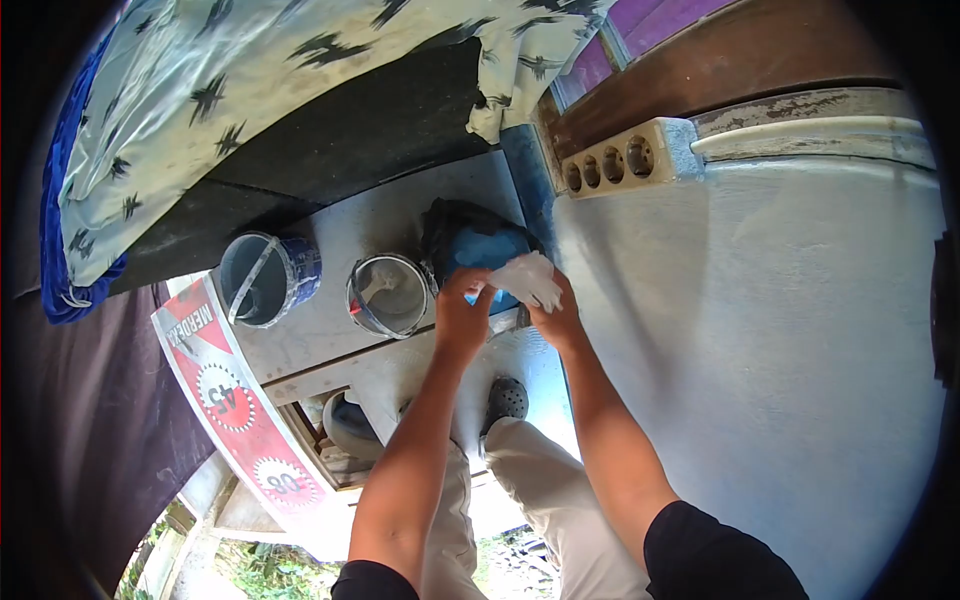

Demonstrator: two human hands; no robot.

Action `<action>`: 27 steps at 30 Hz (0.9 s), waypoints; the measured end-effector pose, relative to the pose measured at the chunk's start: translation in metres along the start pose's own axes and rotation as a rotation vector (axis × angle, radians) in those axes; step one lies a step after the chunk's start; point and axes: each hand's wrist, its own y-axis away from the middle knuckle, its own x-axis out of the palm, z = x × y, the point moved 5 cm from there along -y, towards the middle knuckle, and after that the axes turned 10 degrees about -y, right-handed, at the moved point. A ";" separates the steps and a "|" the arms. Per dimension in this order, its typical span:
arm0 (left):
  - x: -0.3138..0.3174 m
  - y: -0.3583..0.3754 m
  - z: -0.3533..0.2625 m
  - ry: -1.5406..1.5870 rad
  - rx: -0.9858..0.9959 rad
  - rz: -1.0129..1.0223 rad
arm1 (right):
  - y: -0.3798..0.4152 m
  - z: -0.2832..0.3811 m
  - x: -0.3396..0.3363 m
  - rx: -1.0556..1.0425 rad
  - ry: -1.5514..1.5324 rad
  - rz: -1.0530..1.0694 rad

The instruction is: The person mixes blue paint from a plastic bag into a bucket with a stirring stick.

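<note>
A crumpled piece of whitish plastic (528, 280) is held up between both hands. My right hand (560, 318) is closed on its right side, with the fingertips partly hidden behind it. At its left edge, the fingers of my left hand (465, 305) pinch together on the plastic. Just beyond the hands sits a black plastic bag (450, 222) with a bright blue thing (485, 246) showing in its opening; I cannot make out what that is. To the left of my left hand stands a bucket (392, 298) with greyish contents and something red at its rim.
Farther left is a blue bucket (268, 280) with a handle. A white wall (760, 330) runs along the right, bearing a socket strip (625, 160). Patterned cloth (250, 110) hangs above at left. Below are a red-white banner (232, 400), an opening in the platform and a dark clog (508, 400).
</note>
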 end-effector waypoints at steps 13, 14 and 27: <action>-0.007 -0.010 0.008 0.306 -0.137 0.061 | -0.035 -0.029 0.036 0.061 0.462 0.401; -0.007 -0.009 0.004 0.301 -0.137 0.078 | -0.031 -0.072 0.034 0.104 0.500 0.428; -0.003 0.033 0.052 -0.153 0.040 0.015 | 0.002 -0.013 0.021 0.465 -0.739 -0.319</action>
